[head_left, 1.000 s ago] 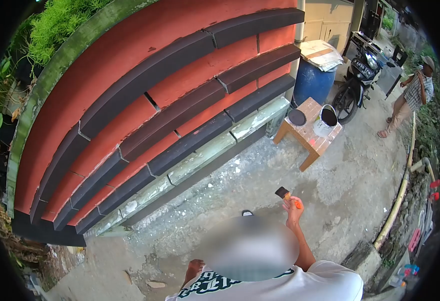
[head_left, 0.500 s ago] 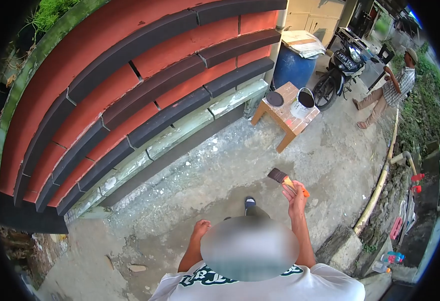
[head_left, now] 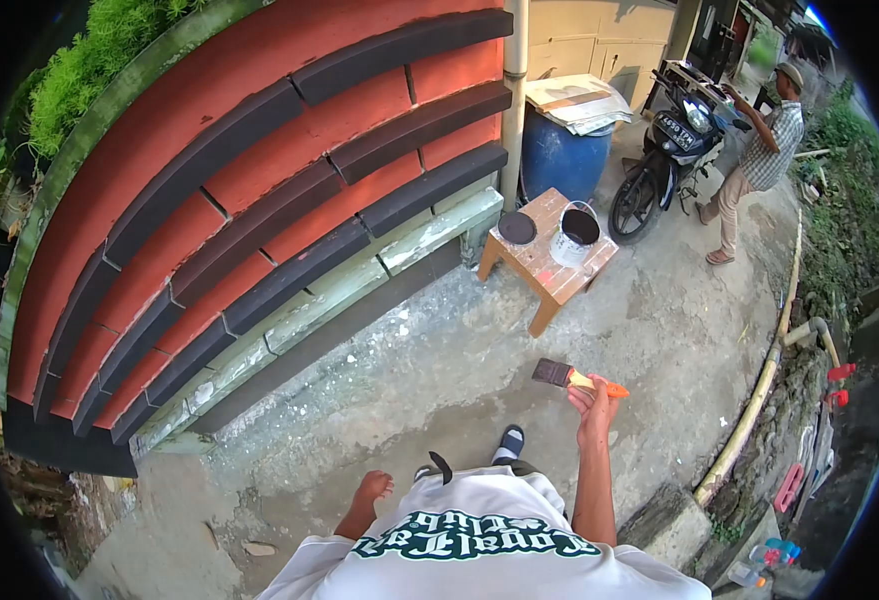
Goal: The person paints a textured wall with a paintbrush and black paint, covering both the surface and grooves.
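My right hand [head_left: 592,410] is raised in front of me and grips a paintbrush [head_left: 574,377] with an orange handle and dark, paint-loaded bristles pointing left. My left hand [head_left: 371,490] hangs low by my side, holding nothing, fingers loosely curled. Ahead stands a small wooden stool [head_left: 546,263] carrying a paint can [head_left: 574,232] with dark paint and its round lid [head_left: 517,229]. To my left runs a wall [head_left: 239,190] of red and dark brown bands.
A blue barrel [head_left: 559,155] with cardboard on top stands behind the stool, beside a drainpipe [head_left: 512,90]. A parked motorbike [head_left: 659,165] and another person [head_left: 749,165] are farther back. A yellow pipe [head_left: 764,380] edges the concrete ground on the right.
The view has shifted toward the stool and can. My right hand has kept the brush, turning it more level. The other person has stepped up to the motorbike.
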